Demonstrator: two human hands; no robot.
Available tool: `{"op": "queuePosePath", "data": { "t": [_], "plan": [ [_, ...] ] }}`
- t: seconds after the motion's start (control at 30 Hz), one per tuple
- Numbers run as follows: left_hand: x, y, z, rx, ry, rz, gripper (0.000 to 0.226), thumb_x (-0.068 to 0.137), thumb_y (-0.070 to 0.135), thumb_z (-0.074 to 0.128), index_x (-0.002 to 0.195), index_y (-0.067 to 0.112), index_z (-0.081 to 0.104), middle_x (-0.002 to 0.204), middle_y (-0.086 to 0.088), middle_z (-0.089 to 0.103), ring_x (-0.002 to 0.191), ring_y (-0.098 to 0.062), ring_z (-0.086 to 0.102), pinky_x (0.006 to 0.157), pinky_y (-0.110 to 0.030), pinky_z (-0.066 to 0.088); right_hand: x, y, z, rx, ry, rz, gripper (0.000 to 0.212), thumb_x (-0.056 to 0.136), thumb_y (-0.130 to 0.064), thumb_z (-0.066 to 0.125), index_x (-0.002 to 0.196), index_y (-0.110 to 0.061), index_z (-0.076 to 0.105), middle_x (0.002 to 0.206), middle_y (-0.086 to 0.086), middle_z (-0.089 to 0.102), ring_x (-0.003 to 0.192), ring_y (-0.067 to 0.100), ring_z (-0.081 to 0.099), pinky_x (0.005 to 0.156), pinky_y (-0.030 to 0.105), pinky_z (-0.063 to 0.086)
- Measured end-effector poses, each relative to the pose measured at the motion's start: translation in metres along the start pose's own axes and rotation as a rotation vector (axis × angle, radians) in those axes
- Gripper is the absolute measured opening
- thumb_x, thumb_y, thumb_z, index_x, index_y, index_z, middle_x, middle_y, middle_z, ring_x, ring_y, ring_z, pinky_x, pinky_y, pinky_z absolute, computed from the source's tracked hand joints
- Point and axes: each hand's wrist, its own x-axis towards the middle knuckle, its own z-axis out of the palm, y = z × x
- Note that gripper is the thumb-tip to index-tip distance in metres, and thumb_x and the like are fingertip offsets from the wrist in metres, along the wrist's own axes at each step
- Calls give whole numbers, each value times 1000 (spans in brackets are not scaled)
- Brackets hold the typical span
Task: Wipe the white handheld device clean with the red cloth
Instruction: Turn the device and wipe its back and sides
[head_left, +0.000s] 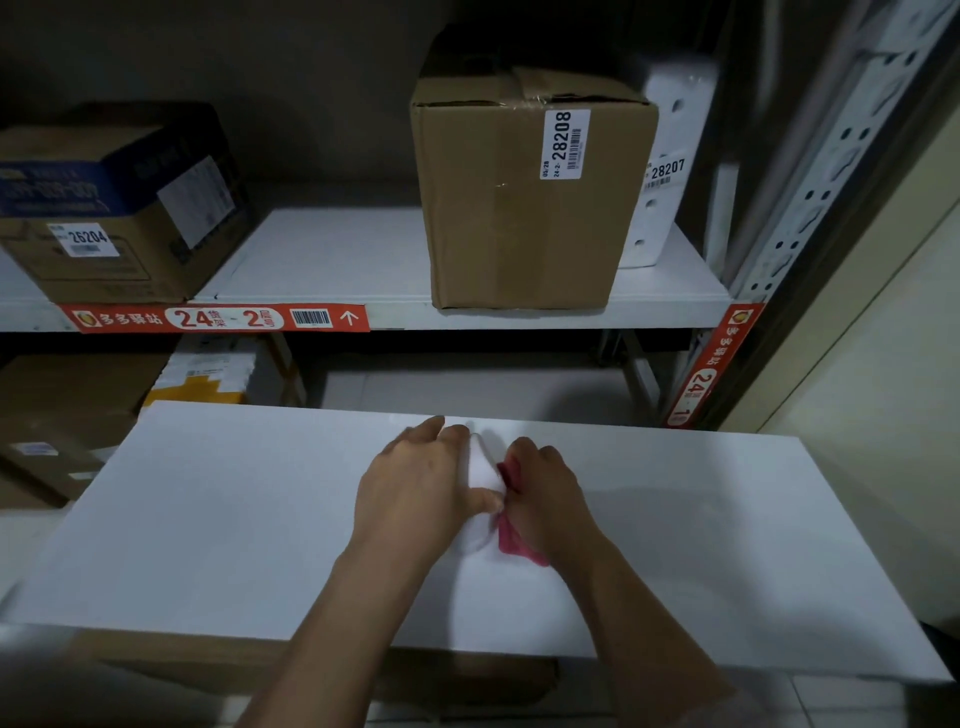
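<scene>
Two box labels (565, 144) – 28208, 26204

A: Report the device position

B: I see the white handheld device (482, 470) lying on the white board, long axis running away from me, rounded near end toward me. It is blurred and barely distinct from the surface

A: And the cloth?

B: I see the red cloth (511, 540) bunched, touching the device's right edge, mostly covered
</scene>
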Motion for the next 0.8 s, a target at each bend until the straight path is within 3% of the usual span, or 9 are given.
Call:
{"op": "queuePosePath", "data": {
  "t": [0.1,0.2,0.37,0.47,0.63,0.8],
  "plan": [
    [-1,1,7,-70,-18,-10,75,66,53,73,127,23,43,123,1,59,103,-24,61,80,-30,46,4,5,0,68,-7,42,19,75,-16,51,72,-28,36,86,5,50,75,27,52,55,28,40],
    [-2,-6,6,-94,-12,-16,72,67,46,76,124,22,40,114,-2,61,97,-27,61,72,-30,40,8,5,-8,185,11,149,5,83,-21,47,81,-23,50,92,7,57,78,23,58,64,28,44],
    [-11,-35,8,-418,24,-59,76,58,43,86,118,32,41,105,10,58,88,-16,56,75,-26,51,8,14,-14,190,39,130,29,85,-15,51,108,-27,64,108,6,61,99,26,60,90,35,49],
    [-20,-48,17,-600,9,-68,76,57,38,89,114,38,40,101,24,51,88,-7,55,69,-12,44,10,14,-19,153,104,118,33,86,-12,53,113,-27,64,112,7,59,103,26,59,88,25,42],
    [-28,-61,31,-737,-76,-25,75,59,25,90,113,39,40,111,26,49,103,-6,53,74,-10,48,7,2,-27,157,147,26,39,82,-13,61,118,-26,60,119,3,60,110,21,56,88,22,35],
    [-34,-75,36,-777,-141,23,77,63,9,87,114,42,40,119,38,41,109,-11,53,81,-13,53,-4,-13,-33,94,20,-75,27,80,-19,62,106,-26,64,111,1,61,101,17,57,84,19,36]
  ]
}}
